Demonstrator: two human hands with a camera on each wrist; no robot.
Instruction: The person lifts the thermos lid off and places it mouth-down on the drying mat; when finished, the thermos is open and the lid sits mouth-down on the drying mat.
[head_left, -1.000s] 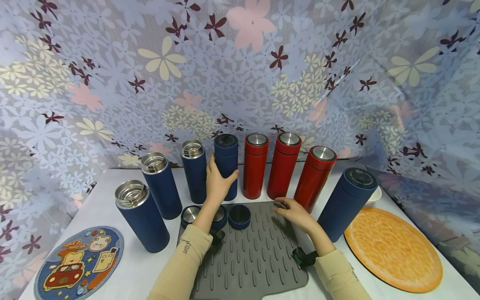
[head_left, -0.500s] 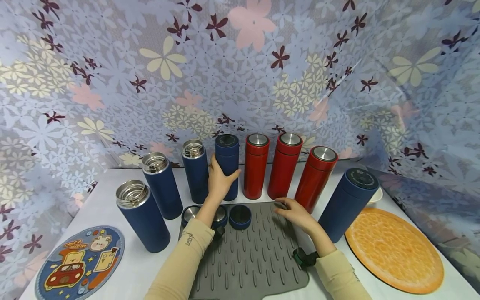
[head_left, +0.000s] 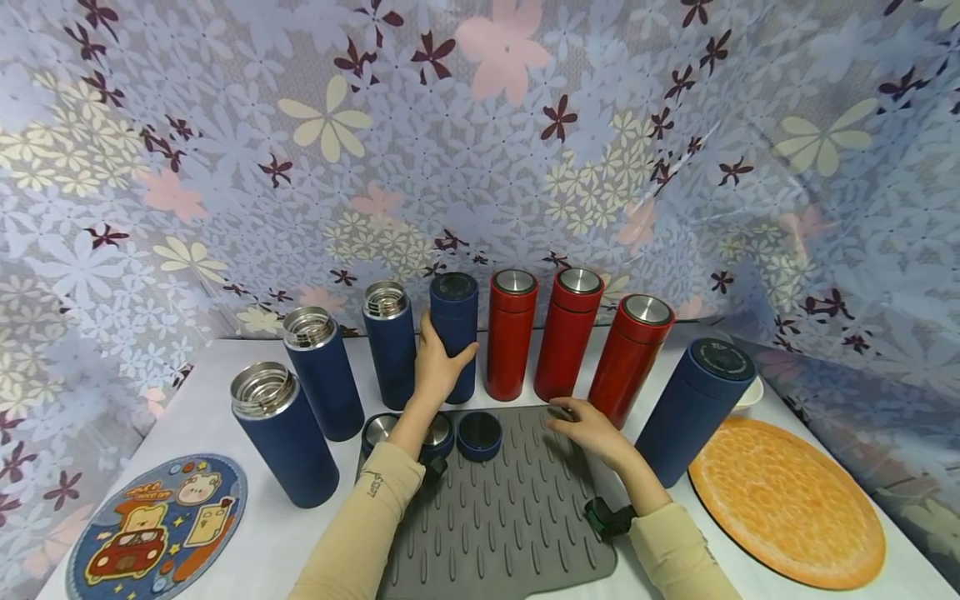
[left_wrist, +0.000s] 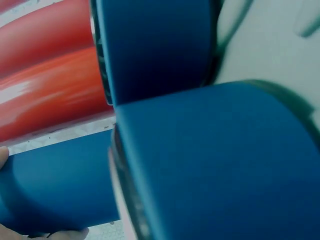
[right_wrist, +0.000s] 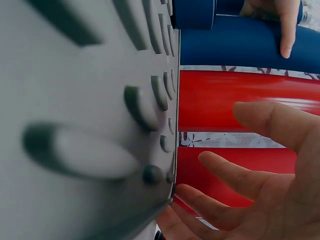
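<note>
On the white bench (head_left: 277, 550), just behind the grey ridged mat (head_left: 517, 525), a capped blue thermos (head_left: 454, 312) stands gripped between fingers and thumb of the left hand (head_left: 438, 367); the right hand (head_left: 592, 427), fingers loosely spread, is near the mat's far edge.

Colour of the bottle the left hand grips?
Dark blue bottle; shows best in the head view.

Matt blue bottles (head_left: 454, 315), glossy red bottles (head_left: 512, 346).

Left hand (head_left: 439, 367) farther forward, gripping, right hand (head_left: 588, 428) loosely spread
</note>
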